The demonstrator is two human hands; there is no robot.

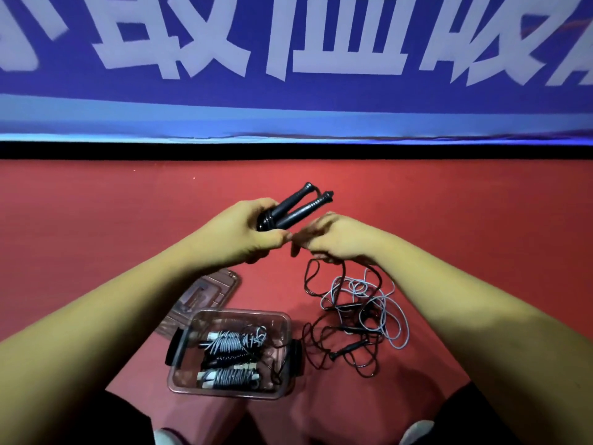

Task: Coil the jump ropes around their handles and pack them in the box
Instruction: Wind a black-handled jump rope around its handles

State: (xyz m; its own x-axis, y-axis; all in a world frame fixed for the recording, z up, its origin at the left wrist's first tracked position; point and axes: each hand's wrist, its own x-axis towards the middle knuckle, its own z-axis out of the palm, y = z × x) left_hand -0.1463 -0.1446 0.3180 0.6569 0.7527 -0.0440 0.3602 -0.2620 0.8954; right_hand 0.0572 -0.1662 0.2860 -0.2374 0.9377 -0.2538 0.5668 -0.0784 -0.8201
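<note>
Left grip: the left hand (247, 232) is clamping the butt ends of two black handles (298, 207), and their far tips are splaying apart in a V above the floor (481, 220).
Right grip: the right hand (340, 239) is blurred, but its fingers are curling round the black cord (309, 277), which is hanging down from it.
Where the ropes are: the cord is trailing into a loose pile (359, 316) just right of the box (179, 377). Three wound bundles (231, 345) are lying inside the box.
Snag risk: the black cord is looping through a pale rope (398, 332) in the pile, so I judge that pulling slack could drag the whole knot up or tighten it.
Handle risk: with the tips spreading, early turns are likely sliding into the gap or slipping off the ends unless the handles are squeezed parallel.
Box risk: black loops are lying against the box's right end, so a hard tug could be shifting or tipping it.
Packing risk: the bundles are filling much of the box, and a loosely wound coil may not be fitting beside them.
Edges: the box is sitting between the knees (333, 409), the lid (205, 293) is lying flat just behind its left side, and the banner (288, 59) is closing off the far side.
Open room: bare floor is stretching ahead and to both sides of the hands, giving space for wide winding sweeps. Near the body, the forearms are passing over the box and pile.
</note>
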